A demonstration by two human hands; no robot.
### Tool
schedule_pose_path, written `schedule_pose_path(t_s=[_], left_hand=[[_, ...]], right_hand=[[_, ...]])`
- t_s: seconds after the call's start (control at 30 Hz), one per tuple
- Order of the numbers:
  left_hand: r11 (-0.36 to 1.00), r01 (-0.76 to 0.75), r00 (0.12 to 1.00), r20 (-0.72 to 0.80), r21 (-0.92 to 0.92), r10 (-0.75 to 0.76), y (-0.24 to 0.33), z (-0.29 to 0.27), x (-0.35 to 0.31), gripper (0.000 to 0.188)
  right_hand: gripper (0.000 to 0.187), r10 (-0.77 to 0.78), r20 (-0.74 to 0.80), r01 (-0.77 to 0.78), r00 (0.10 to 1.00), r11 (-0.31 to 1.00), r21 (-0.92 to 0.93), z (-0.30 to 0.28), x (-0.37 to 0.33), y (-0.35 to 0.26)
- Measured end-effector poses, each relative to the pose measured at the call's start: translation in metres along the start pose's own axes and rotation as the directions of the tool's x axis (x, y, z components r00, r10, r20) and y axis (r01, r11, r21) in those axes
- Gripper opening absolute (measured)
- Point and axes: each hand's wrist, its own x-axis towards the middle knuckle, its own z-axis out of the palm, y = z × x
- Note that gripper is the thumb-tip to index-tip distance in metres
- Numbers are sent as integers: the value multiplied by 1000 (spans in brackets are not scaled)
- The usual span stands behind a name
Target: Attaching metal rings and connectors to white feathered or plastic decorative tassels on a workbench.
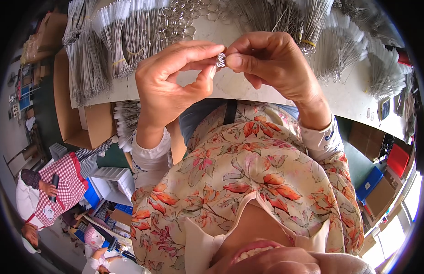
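Observation:
Just above the table's front edge, my two hands meet around a small shiny metal coil [220,60] with a ringed, striped look. My left hand [175,75] pinches it between thumb and index finger, its other fingers bent behind. From the other side, my right hand [276,64] grips it with thumb and forefinger, the remaining fingers curled. Fingertips cover part of the coil, so whether it is one spring or several stacked rings cannot be told. Beyond my hands lies a pile of loose metal rings [177,23] on the white table [230,84].
Bundles of thin wire brushes with white bristles lie at the left [91,59] and right [335,50] of the table. An open cardboard box [72,107] stands beside the table's left end. At the lower left, a person in a red checked apron [63,182] holds a dark object.

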Motion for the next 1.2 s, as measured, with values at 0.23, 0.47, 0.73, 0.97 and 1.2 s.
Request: schedule_pose_path(t_s=[0.23,0.47,0.73,0.97,1.2], left_hand=[[997,16,994,-104,-77,-24,-1,10,-16,27],[992,36,996,-80,-122,-46,-5,-9,-12,28],[999,21,998,-52,-48,-23,-14,-16,-9,27],[974,-165,984,90,152,153,-19,-23,-3,26],[985,7,1000,8,-175,-6,-24,-26,1,25]], right_hand=[[15,59,4,-59,998,995,84,4,-9,11],[15,-116,-107,120,987,992,35,22,6,10],[15,-84,29,88,996,973,-213,13,16,-1],[15,135,202,-115,970,988,-107,-4,23,1],[14,21,140,-27,990,999,35,8,23,4]])
